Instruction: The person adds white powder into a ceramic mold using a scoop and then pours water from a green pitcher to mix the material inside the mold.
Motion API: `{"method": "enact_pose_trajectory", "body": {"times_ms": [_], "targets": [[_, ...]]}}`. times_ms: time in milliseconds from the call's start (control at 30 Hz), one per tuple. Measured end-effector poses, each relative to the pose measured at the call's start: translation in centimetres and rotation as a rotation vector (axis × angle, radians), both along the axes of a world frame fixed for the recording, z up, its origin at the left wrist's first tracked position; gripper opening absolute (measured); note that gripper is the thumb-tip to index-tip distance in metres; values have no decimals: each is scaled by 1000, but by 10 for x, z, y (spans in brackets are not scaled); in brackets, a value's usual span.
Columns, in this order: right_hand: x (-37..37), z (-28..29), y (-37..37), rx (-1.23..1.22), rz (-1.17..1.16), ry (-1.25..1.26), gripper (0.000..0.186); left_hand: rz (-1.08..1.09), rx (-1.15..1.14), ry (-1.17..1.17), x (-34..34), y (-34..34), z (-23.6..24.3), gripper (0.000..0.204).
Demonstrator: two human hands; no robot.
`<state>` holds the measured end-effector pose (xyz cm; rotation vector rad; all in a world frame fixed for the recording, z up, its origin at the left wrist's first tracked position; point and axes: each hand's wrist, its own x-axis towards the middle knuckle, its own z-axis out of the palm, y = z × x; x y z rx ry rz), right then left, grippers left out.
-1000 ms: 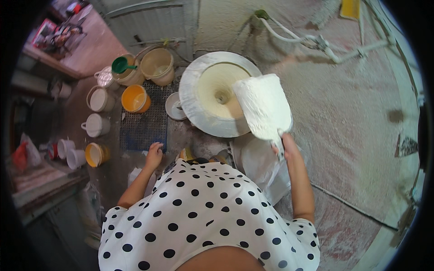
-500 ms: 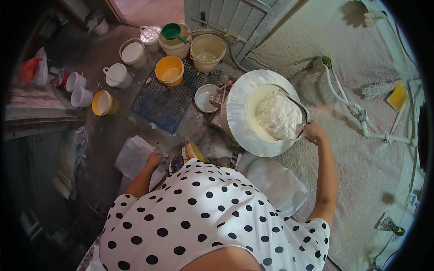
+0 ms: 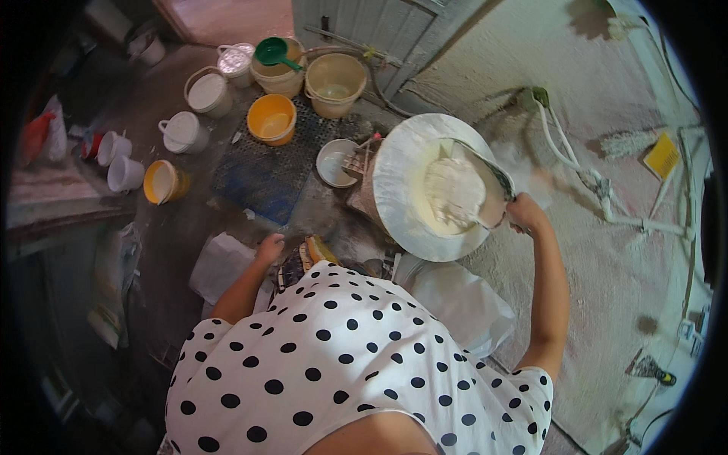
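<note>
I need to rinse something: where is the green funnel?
In the head view, upper left: the green funnel sits atop a beige bucket, beside the door.

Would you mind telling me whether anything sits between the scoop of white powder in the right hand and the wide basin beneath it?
Nothing visible does. The right hand holds the scoop tipped directly over the basin, and the white powder lies over its cream-coloured hollow with no object in between.

Scoop (image 3: 485, 186) over basin (image 3: 394, 189) at centre, buckets (image 3: 334, 76) behind-left, mat (image 3: 258, 178) left, sack (image 3: 455, 303) in front.
</note>
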<state>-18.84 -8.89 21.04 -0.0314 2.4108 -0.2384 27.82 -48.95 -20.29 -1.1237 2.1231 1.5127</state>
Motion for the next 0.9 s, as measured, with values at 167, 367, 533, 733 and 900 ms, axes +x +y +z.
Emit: {"method": "enact_pose_trajectory", "body": {"times_ms": [167,367,533,733,900], "targets": [[-1,14,-31,217,138,86,27,-66,8,-14,5,-16,-28,36],[24,-9,-9,310,438,599,22,-56,45,-129,3,-29,-33,37],[40,-82,8,435,608,703,24,3,53,-89,13,-32,-49,36],[67,-108,25,454,508,797,49,-83,66,-11,-22,-38,-29,34],[84,-84,28,290,227,748,45,-145,0,244,-74,-40,1,28]]}}
